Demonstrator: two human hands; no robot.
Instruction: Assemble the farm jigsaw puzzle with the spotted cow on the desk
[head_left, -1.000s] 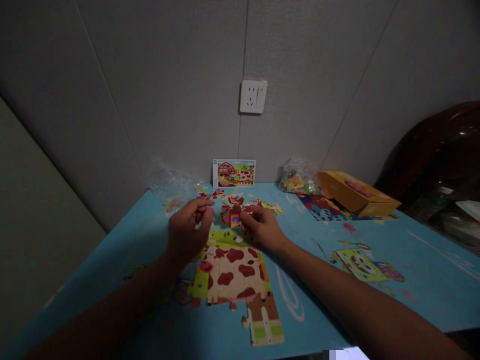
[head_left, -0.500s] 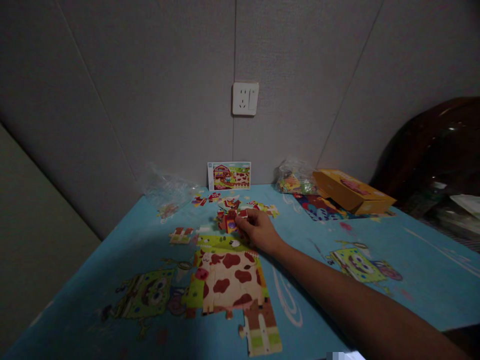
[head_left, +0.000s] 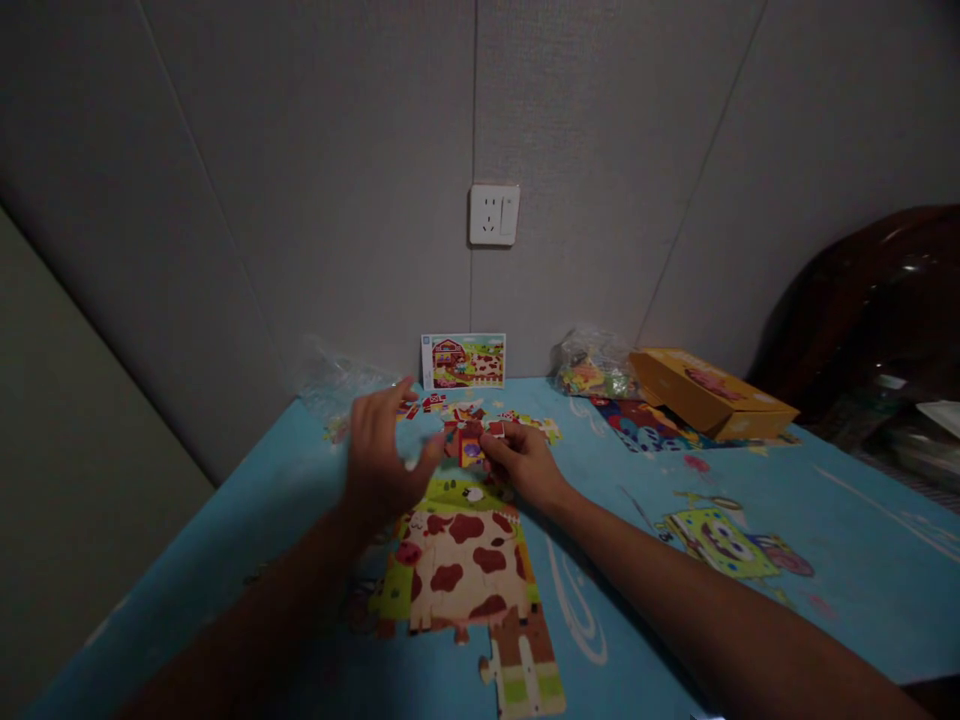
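My right hand (head_left: 525, 462) pinches a red and yellow puzzle piece (head_left: 471, 448) with a purple patch, held up over the loose pieces behind the joined section. To its left, my left hand (head_left: 386, 450) is raised with thumb and fingers spread, holding nothing. Between my forearms lies the partly joined puzzle (head_left: 469, 565), showing a brown-spotted cow on green. A fence part (head_left: 525, 660) extends from its near right corner. More loose pieces (head_left: 536, 420) lie beyond my right hand, and red ones (head_left: 433, 402) lie beyond my left.
A picture card (head_left: 465, 362) of the farm scene leans against the wall below a socket (head_left: 494, 214). Clear plastic (head_left: 337, 375) lies at back left. At back right are a bag of pieces (head_left: 596, 365) and an orange box (head_left: 712, 392). A blue cartoon cloth (head_left: 637, 600) covers the table.
My left hand has come into view from the lower left and reached toward the loose pieces. My right hand still holds the piece in nearly the same place. The view has shifted slightly.
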